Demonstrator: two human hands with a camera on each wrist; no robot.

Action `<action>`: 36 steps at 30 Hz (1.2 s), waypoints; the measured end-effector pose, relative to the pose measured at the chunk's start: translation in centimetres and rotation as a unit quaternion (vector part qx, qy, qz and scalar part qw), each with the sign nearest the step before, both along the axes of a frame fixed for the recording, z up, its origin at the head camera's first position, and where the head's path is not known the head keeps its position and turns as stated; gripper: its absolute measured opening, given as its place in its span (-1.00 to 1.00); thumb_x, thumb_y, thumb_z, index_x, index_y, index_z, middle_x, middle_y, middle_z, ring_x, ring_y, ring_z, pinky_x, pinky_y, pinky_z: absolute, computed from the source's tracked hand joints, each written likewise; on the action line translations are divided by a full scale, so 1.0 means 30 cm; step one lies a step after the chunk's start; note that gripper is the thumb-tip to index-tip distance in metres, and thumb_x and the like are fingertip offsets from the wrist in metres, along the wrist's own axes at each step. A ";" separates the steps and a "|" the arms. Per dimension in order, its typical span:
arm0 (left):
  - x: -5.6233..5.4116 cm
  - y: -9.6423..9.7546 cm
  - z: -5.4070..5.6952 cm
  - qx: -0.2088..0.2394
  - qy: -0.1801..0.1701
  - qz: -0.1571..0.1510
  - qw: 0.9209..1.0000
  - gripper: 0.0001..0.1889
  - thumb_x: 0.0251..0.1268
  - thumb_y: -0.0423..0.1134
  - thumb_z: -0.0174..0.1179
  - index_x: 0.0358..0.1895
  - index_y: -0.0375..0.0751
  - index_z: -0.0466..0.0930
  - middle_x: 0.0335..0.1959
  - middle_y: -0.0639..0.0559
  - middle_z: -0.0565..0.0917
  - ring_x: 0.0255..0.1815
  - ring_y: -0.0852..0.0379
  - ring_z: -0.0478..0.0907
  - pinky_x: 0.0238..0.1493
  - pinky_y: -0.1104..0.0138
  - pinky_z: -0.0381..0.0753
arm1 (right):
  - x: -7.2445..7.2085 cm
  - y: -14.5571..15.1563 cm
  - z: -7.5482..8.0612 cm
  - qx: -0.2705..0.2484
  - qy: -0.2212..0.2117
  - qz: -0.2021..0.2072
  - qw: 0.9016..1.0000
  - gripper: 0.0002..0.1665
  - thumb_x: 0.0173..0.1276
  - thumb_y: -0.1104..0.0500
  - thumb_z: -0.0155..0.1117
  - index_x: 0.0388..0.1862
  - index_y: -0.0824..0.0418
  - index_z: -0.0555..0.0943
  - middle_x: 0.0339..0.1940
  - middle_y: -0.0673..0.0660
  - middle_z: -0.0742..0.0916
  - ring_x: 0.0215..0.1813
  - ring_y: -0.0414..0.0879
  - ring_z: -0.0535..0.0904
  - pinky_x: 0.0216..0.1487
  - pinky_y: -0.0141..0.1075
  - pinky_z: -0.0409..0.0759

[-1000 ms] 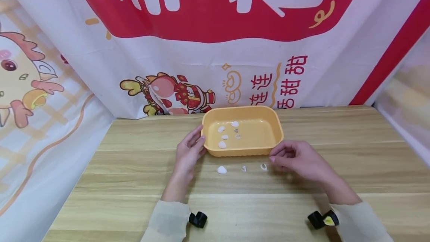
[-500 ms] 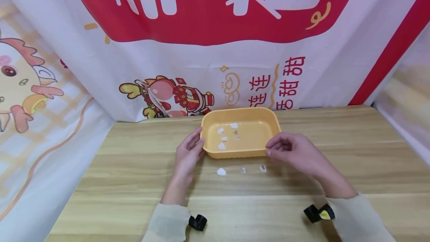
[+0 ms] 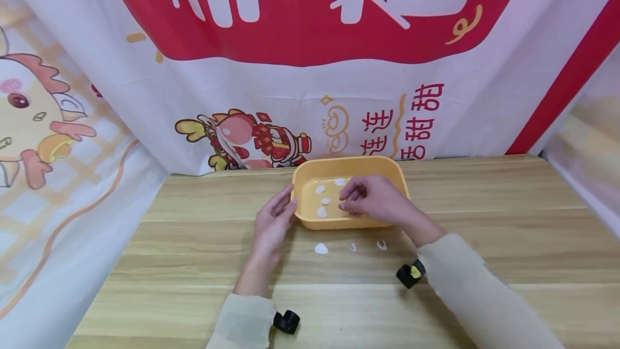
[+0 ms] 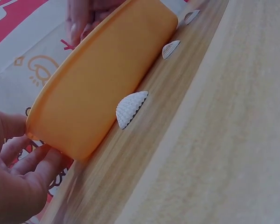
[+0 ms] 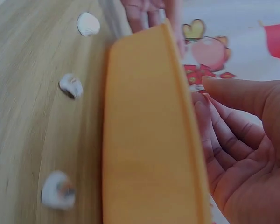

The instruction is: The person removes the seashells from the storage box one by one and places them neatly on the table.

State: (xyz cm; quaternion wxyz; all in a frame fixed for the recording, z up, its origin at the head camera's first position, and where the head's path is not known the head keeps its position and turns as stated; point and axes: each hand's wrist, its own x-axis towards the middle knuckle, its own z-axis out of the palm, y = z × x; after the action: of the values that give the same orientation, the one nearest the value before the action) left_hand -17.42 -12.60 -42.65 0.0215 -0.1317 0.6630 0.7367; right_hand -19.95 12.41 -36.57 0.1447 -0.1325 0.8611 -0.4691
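A yellow plastic tub [image 3: 351,223] stands on the wooden table. Its left end is held by my left hand [image 3: 272,225], thumb at the front corner and fingers along the end wall. Over the tub's inside, my right hand [image 3: 380,201] has its fingers curled and thumb tip close to the index finger; I cannot tell whether a small thing is between them. In the tub, white seashells [image 3: 322,212] lie left of the fingertips; the hand covers part of the floor. In front, a ribbed white shell [image 4: 130,108] and two smaller shells [image 5: 71,86] [image 5: 59,190] form a row.
The wooden table [image 3: 203,241] meets a white and red printed cloth [image 3: 271,85] just behind the tub. Another printed cloth [image 3: 29,123] hangs at the left. Each wrist wears a small black camera [image 3: 287,322].
My right hand has moved left from the tub's front right corner to over its inside, now covering some shells there. The left hand stays at the tub's left end.
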 end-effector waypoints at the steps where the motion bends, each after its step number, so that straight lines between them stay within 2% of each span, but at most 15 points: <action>1: 0.001 -0.001 0.000 0.000 -0.001 0.002 1.000 -0.51 0.59 -0.25 0.27 0.49 0.14 0.56 0.58 0.00 0.53 0.57 0.02 0.49 0.55 0.15 0.61 | -0.012 -0.019 -0.006 0.003 -0.002 0.002 1.000 -0.85 0.42 0.17 0.53 -0.14 0.18 0.74 -0.27 0.10 0.80 -0.28 -0.09 0.72 -0.21 -0.26 0.80; 5: 0.003 -0.002 -0.001 0.001 0.004 0.003 1.000 -0.52 0.60 -0.27 0.26 0.49 0.11 0.56 0.57 -0.01 0.54 0.58 0.02 0.49 0.55 0.16 0.62 | -0.053 -0.082 -0.033 0.025 0.002 0.008 1.000 -0.87 0.39 0.19 0.54 -0.18 0.20 0.75 -0.34 0.09 0.80 -0.32 -0.13 0.69 -0.30 -0.37 0.69; 13: -0.001 0.005 0.001 0.003 0.009 0.002 1.000 -0.53 0.60 -0.29 0.25 0.49 0.10 0.57 0.56 -0.03 0.55 0.59 0.02 0.48 0.57 0.14 0.59 | -0.106 -0.158 -0.080 0.082 0.026 0.017 0.996 -0.88 0.31 0.24 0.57 -0.24 0.23 0.76 -0.36 0.07 0.78 -0.28 -0.14 0.62 -0.22 -0.39 0.61; 19: 0.001 0.005 -0.002 0.000 0.002 0.003 1.000 -0.53 0.60 -0.28 0.25 0.48 0.11 0.58 0.55 -0.03 0.56 0.59 0.01 0.48 0.58 0.14 0.58 | -0.125 -0.182 -0.091 0.103 0.004 0.004 0.995 -0.85 0.26 0.20 0.63 -0.28 0.19 0.78 -0.27 0.07 0.80 -0.14 -0.07 0.63 -0.02 -0.29 0.65; 24: 0.002 0.005 -0.001 -0.002 0.001 0.004 1.000 -0.54 0.61 -0.26 0.26 0.47 0.13 0.58 0.56 -0.03 0.56 0.60 0.02 0.47 0.58 0.14 0.58 | -0.137 -0.192 -0.102 0.098 -0.017 0.004 0.995 -0.83 0.25 0.15 0.65 -0.28 0.16 0.80 -0.23 0.07 0.80 -0.08 -0.05 0.63 0.14 -0.21 0.63; 36: -0.002 0.002 -0.003 -0.007 0.004 0.003 1.000 -0.54 0.60 -0.25 0.26 0.47 0.16 0.59 0.56 -0.02 0.56 0.60 0.02 0.46 0.59 0.14 0.56 | -0.150 -0.208 -0.112 0.105 -0.038 0.007 0.994 -0.89 0.29 0.15 0.65 -0.35 0.10 0.83 -0.30 0.03 0.82 -0.11 -0.05 0.63 0.04 -0.26 0.59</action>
State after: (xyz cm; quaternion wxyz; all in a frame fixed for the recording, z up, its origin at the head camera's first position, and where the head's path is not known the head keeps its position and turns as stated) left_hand -17.47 -12.53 -42.73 0.0162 -0.1310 0.6680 0.7324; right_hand -24.47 6.17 -39.93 0.1938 -0.1049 0.8983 -0.3802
